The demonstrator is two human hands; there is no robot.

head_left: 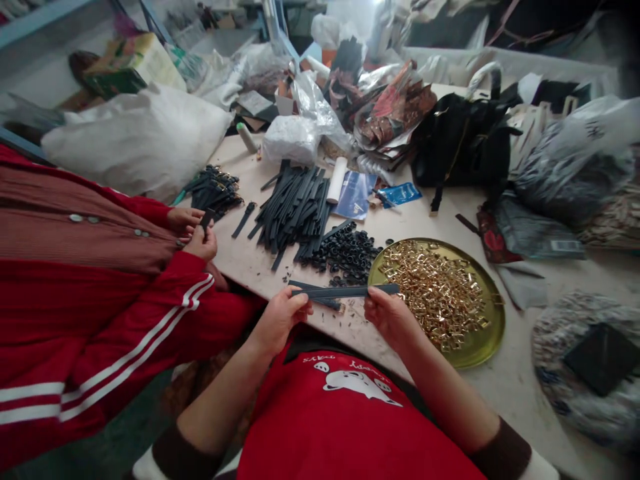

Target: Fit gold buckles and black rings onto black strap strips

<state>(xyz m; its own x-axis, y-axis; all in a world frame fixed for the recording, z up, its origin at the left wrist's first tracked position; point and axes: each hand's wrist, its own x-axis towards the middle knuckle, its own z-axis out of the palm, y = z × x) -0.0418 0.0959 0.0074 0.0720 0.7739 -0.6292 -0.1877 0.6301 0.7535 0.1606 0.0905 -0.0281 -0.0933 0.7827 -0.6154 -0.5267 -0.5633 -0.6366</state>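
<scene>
A dark strap [345, 291] stretches between my two hands above the table's front edge. My left hand [284, 316] pinches its left end, and my right hand [389, 316] pinches it near the right end. Another dark strap piece lies just below it, by my left fingers; whether that hand holds it too I cannot tell. Beyond my hands is a heap of small black loops [347, 250], with a pile of flat dark straps [295, 207] behind it. To the right, gold buckles [435, 287] fill a round gold tray [487, 343], close to my right hand.
At the left, a co-worker's hands [200, 237] hold a small dark piece near a bundle of straps with buckles [215, 189]. A white roll [337, 180], a blue packet [401, 194] and a black bag [457, 140] stand or lie behind. Plastic-wrapped materials crowd the back and right.
</scene>
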